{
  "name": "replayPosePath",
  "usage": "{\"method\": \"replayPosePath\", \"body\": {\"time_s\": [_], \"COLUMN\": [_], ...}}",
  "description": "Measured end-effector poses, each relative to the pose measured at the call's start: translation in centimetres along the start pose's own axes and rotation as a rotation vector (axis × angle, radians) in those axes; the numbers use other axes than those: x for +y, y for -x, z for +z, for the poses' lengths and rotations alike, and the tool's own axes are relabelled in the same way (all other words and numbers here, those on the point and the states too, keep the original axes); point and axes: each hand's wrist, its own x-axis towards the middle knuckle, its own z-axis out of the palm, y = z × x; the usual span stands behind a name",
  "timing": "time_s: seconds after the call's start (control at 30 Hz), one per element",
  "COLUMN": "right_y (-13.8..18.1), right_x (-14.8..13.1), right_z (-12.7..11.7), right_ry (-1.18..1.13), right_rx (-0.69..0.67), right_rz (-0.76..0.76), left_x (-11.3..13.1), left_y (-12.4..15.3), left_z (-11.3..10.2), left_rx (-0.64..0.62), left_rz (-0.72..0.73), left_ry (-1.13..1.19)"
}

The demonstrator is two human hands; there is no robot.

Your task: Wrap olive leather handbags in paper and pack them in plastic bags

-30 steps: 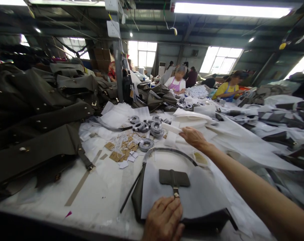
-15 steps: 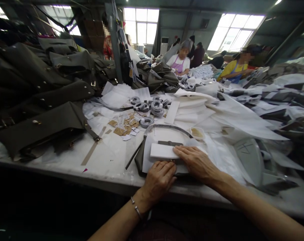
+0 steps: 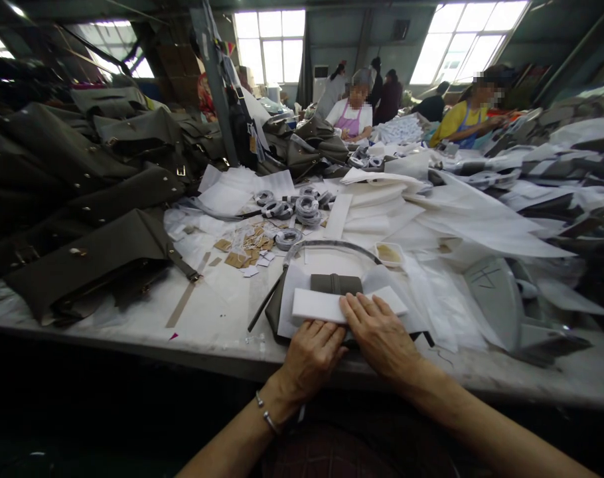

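A dark olive handbag [image 3: 275,307] lies at the table's front edge, its wrapped handle [image 3: 332,245] arching away from me. White sheet [image 3: 287,312] covers part of it, and a folded white foam strip [image 3: 316,305] rests across the front. Above the strip shows a dark rectangular piece with a raised middle band [image 3: 334,284]. My left hand [image 3: 312,352] is closed over the bag's near edge, fingertips by the strip's lower side and thumb hidden. My right hand [image 3: 381,332] lies flat, fingers stretched over the strip's middle.
Olive bags [image 3: 93,259] are piled at left. Brown and white tags [image 3: 249,252], wrapped coils [image 3: 308,209] and a small plastic tub [image 3: 389,253] lie beyond the handbag. White sheets [image 3: 461,212] and a grey curved piece [image 3: 496,299] are at right. Co-workers [image 3: 352,119] sit farther back.
The foam strip has come nearer to me, uncovering more of the dark banded piece. My right hand has turned and flattened over the strip. My left hand stays at the near edge.
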Motion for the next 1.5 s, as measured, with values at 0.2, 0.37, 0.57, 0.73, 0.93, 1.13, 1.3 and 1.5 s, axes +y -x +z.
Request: {"method": "replayPosePath", "body": {"time_s": [0.2,0.37,0.57,0.73,0.93,1.13,1.3,1.5], "right_y": [0.3,0.2,0.5,1.3,1.9,2.3,2.6,2.8], "right_x": [-0.1,2.0,3.1,2.3,1.8,1.7,1.5,1.8], "right_z": [0.8,0.6,-0.9,-0.9,-0.7,-0.3,0.4,1.3], "right_ry": [-0.008,-0.165,-0.214,-0.232,-0.257,-0.283,-0.299,-0.291], "right_rx": [0.001,-0.001,0.012,0.046,0.073,0.04,0.03,0.038], "right_rz": [-0.035,-0.106,0.018,0.014,0.005,-0.015,-0.008,-0.025], "left_x": [0.5,-1.6,-2.5,-2.7,-3.2,-2.7,-2.4,-2.1], "left_y": [-1.7,-2.2,-1.7,-0.5,0.4,0.1,-0.9,-1.2], "left_z": [-1.9,0.2,0.5,0.3,0.7,0.2,-1.2,-1.7], "left_rx": [0.034,-0.149,-0.155,-0.017,0.124,0.107,-0.12,-0.298], "left_rz": [0.048,-0.105,-0.123,-0.021,0.026,0.031,-0.007,0.034], "left_ry": [-0.042,-0.208,-0.163,-0.121,-0.031,-0.057,-0.084,-0.034]}}
